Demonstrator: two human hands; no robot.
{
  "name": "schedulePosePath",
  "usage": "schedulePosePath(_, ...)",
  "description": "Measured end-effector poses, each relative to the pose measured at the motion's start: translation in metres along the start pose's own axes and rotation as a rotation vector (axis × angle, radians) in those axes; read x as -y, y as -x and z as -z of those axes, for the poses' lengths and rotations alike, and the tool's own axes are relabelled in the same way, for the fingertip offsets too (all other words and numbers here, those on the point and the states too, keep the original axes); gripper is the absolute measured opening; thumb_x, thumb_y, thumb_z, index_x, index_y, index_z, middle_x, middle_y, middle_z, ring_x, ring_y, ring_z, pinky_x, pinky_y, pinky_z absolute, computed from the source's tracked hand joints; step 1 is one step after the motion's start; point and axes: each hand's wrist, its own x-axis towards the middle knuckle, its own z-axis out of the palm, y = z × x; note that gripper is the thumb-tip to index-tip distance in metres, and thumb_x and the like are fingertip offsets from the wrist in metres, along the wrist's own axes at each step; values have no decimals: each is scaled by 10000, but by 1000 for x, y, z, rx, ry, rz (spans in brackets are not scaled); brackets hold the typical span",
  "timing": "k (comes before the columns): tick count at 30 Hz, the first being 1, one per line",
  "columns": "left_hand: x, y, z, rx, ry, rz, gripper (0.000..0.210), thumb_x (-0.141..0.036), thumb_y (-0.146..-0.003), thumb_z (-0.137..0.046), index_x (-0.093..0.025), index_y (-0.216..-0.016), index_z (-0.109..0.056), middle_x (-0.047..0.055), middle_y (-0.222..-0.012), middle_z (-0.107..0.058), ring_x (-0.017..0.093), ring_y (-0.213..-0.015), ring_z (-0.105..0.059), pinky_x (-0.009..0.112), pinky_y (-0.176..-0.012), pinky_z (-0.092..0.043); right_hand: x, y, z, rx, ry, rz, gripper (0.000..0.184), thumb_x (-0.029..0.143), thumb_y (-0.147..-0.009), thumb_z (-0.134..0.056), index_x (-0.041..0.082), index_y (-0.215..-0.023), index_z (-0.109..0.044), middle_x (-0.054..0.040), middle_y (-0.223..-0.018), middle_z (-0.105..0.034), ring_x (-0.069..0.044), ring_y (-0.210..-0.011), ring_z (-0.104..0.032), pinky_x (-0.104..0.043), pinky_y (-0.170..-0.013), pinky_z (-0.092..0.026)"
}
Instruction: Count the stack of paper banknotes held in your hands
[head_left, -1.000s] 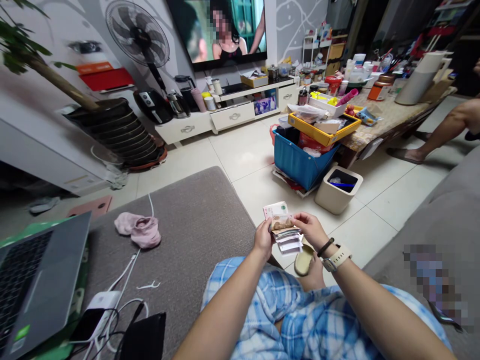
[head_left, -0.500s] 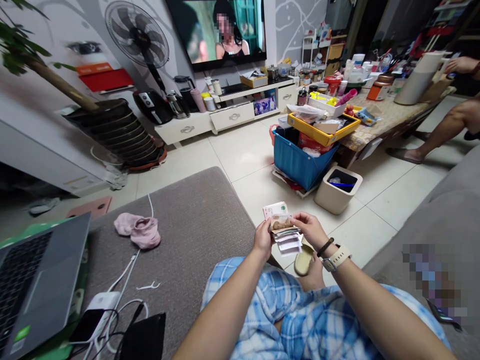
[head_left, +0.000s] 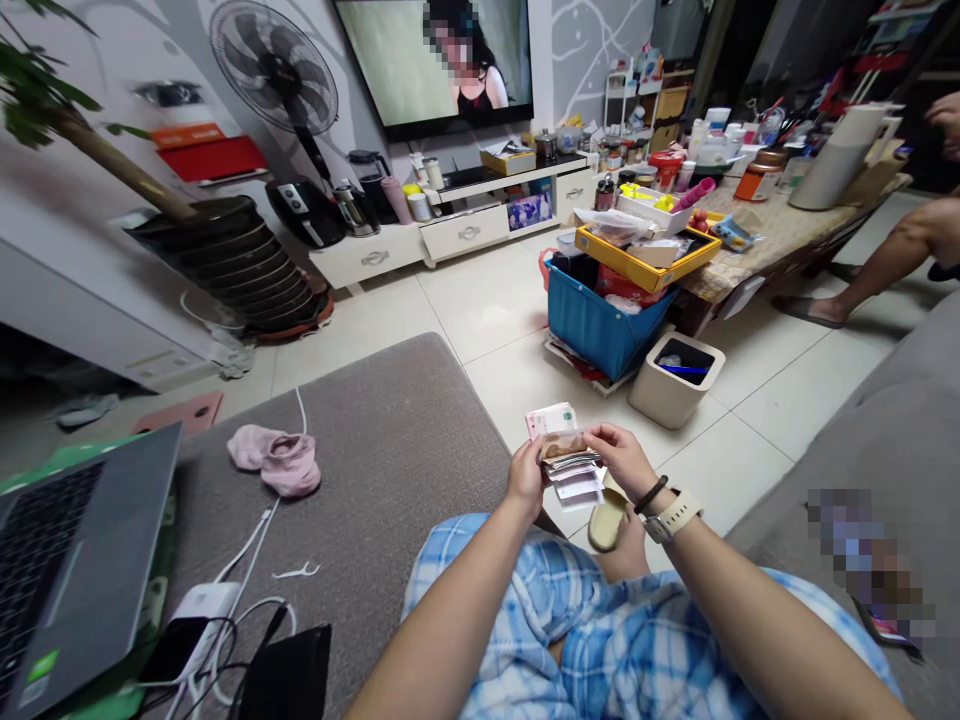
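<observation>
A stack of banknotes [head_left: 568,462] is held over my lap, between my two hands. My left hand [head_left: 527,477] is closed on its left side, thumb on top. With its fingertips my right hand [head_left: 621,458] pinches the right edge of the top brownish note. A pinkish-white note [head_left: 551,418] sticks out at the far side of the stack, and more pale notes hang in layers at the near side. A watch and a dark bracelet are on my right wrist.
To my left, on the grey seat, lie a laptop [head_left: 75,560], pink cloth [head_left: 277,460], cables and a charger [head_left: 206,610]. Ahead stand a beige bin [head_left: 677,385] and a blue box [head_left: 600,325]. A cluttered table [head_left: 720,265] is at right, with another person's leg [head_left: 892,260] beyond.
The top brownish note is tilted slightly differently between my hands. At the far right, the other person's hand has moved away from the jug's handle. The television picture has changed.
</observation>
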Motion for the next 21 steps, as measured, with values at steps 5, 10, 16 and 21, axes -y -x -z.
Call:
schedulePosePath(5, -3, 3, -2, 14, -13, 7, 389, -424, -604, -805, -121, -830, -716, 82, -789, -743, 224, -722, -685, 327, -702, -504, 1, 1, 1, 43, -4, 2, 525, 706, -696, -653, 185, -642, -627, 2, -546, -558, -110, -488, -389, -271, -491, -306)
schedulePosePath(10, -6, 6, -6, 21, -7, 32, 385, -382, -557, -830, -135, -825, -705, 74, -770, -736, 245, -750, -693, 344, -722, -510, -9, -4, 3, -33, 48, 55, 467, 563, -543, -837, 198, -643, -563, 19, -601, -556, -129, -567, -467, -278, -562, -371)
schedulePosePath(16, -7, 7, -6, 63, -15, 27, 395, -327, -544, -840, -122, -854, -706, 88, -809, -743, 230, -741, -690, 339, -755, -505, -16, -8, 6, -133, 61, 55, 509, 497, -511, -868, 217, -824, -582, 22, -695, -583, -145, -608, -501, -292, -600, -413)
schedulePosePath(21, -5, 7, -5, 60, -30, 29, 408, -359, -545, -846, -123, -845, -702, 70, -760, -724, 216, -715, -674, 318, -709, -492, -15, -8, 5, -37, 50, -4, 454, 577, -558, -814, 201, -662, -581, 11, -626, -579, -151, -596, -506, -301, -602, -403)
